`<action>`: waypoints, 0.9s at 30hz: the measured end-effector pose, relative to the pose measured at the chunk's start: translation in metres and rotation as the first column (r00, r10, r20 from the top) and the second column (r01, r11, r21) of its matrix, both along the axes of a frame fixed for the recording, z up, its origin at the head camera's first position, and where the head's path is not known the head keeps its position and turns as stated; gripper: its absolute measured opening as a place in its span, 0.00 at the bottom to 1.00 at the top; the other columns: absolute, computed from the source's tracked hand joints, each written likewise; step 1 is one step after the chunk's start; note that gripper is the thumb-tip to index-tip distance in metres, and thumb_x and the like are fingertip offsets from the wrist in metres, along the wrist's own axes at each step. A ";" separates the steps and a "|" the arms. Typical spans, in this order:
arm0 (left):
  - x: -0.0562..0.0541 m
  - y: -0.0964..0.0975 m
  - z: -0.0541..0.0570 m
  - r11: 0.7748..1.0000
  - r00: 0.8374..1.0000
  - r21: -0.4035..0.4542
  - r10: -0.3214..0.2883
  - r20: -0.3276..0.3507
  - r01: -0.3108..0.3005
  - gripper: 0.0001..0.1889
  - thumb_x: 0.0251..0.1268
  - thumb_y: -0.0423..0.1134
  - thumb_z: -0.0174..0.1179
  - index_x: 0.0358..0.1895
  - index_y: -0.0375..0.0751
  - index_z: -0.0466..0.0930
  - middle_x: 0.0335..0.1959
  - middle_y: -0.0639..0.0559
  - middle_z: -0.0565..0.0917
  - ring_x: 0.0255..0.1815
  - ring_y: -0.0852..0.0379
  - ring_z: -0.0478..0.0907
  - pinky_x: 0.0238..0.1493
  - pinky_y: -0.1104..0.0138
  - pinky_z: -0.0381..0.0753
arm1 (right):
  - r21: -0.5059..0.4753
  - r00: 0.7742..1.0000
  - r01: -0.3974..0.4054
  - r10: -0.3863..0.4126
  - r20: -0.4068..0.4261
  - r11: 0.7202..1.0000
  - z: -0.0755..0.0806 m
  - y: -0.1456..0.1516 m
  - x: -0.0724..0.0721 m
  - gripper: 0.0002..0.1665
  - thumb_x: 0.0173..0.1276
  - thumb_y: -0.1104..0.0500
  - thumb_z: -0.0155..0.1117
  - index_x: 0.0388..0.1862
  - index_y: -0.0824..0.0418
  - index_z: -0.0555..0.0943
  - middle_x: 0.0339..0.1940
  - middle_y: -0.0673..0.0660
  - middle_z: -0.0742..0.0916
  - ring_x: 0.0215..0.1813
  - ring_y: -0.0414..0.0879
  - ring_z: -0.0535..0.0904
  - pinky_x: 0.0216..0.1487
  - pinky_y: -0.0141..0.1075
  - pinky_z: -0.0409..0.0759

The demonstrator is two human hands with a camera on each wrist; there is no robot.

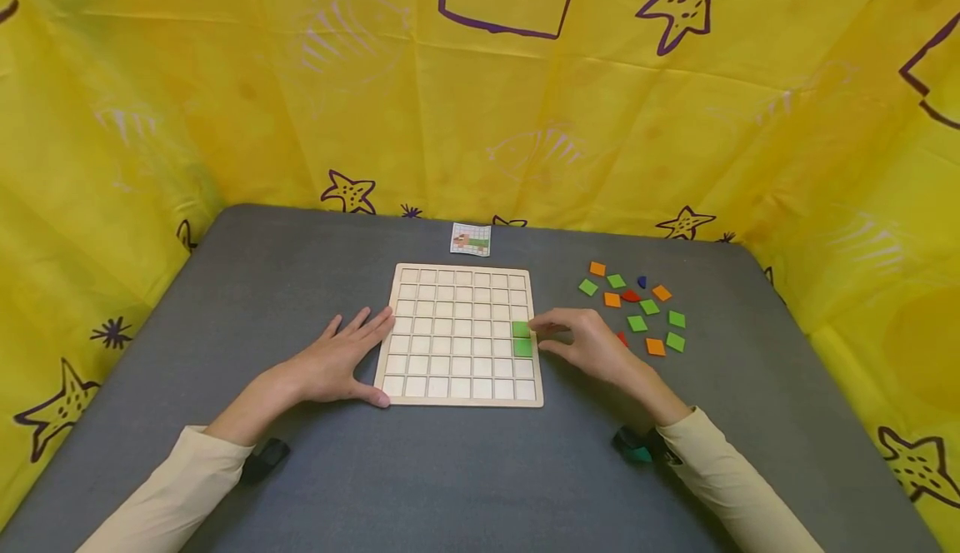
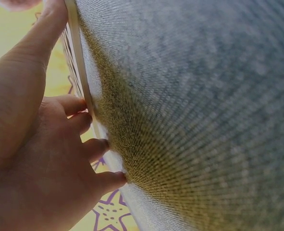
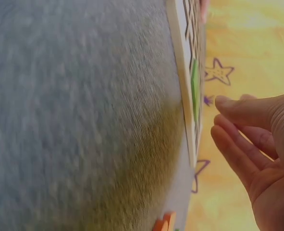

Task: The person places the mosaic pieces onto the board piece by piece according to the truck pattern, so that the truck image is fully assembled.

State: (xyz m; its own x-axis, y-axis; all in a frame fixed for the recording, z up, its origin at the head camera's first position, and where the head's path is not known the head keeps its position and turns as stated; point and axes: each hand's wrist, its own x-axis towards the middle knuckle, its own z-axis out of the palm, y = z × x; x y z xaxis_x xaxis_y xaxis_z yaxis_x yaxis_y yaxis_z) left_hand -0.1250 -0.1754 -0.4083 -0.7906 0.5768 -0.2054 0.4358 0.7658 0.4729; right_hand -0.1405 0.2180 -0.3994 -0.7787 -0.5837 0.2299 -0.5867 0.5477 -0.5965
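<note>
A light wooden grid board [image 1: 450, 366] lies flat on the grey table. Two green square tiles sit one above the other in its rightmost column, the upper tile [image 1: 521, 330] and the lower tile [image 1: 522, 348]. My left hand [image 1: 337, 360] rests at the board's left side, fingers spread, fingertips and thumb touching the edge. Beside the right edge is my right hand [image 1: 588, 343], its index finger close to the upper tile. The right wrist view shows a gap between that hand's thumb and fingers [image 3: 235, 151], with nothing held there.
Loose orange, green, red and blue pieces, such as an orange tile [image 1: 656, 347] and a green tile [image 1: 637, 323], lie scattered right of the board. Behind it is a small picture card [image 1: 470, 240]. Yellow patterned cloth [image 1: 480, 120] surrounds the grey table [image 1: 450, 478].
</note>
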 end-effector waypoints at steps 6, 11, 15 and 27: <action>0.000 0.000 0.000 1.000 1.000 -0.001 -0.003 -0.002 0.003 0.64 0.45 0.69 0.68 0.78 0.37 0.46 0.80 0.41 0.46 0.78 0.34 0.40 0.69 0.33 0.35 | -0.023 0.998 0.053 -0.053 0.024 0.998 0.002 0.014 -0.003 0.20 0.56 0.71 0.73 0.50 0.64 0.85 0.45 0.56 0.89 0.45 0.48 0.86 0.48 0.41 0.84; 0.000 -0.001 -0.001 1.000 1.000 0.005 -0.004 -0.006 0.004 0.63 0.45 0.69 0.68 0.78 0.37 0.46 0.80 0.41 0.47 0.78 0.34 0.40 0.69 0.33 0.35 | -0.078 0.994 0.099 -0.096 0.047 0.992 0.001 0.031 -0.007 0.21 0.55 0.72 0.74 0.50 0.65 0.85 0.44 0.59 0.89 0.45 0.52 0.86 0.47 0.44 0.84; 0.000 -0.001 -0.002 1.000 1.000 0.009 -0.004 -0.005 0.004 0.63 0.45 0.69 0.68 0.79 0.37 0.46 0.80 0.42 0.47 0.78 0.34 0.40 0.69 0.33 0.35 | -0.121 0.985 0.148 -0.135 0.110 0.982 -0.001 0.049 -0.010 0.22 0.55 0.73 0.73 0.51 0.68 0.83 0.45 0.64 0.88 0.46 0.57 0.86 0.46 0.46 0.84; -0.002 -0.001 -0.002 1.000 1.000 0.007 -0.002 0.006 0.002 0.64 0.44 0.70 0.68 0.79 0.38 0.45 0.80 0.42 0.46 0.78 0.35 0.39 0.69 0.34 0.35 | -0.171 0.975 0.191 -0.166 0.150 0.967 0.001 0.089 -0.011 0.23 0.59 0.71 0.71 0.55 0.70 0.81 0.47 0.66 0.87 0.48 0.60 0.85 0.47 0.30 0.82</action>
State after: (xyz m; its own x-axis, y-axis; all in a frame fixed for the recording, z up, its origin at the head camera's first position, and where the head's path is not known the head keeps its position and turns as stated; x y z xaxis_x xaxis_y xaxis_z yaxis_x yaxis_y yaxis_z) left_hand -0.1271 -0.1764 -0.4108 -0.7880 0.5802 -0.2060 0.4349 0.7614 0.4807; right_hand -0.1513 0.3066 -0.3987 -0.8974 -0.3899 0.2065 -0.3972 0.5104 -0.7627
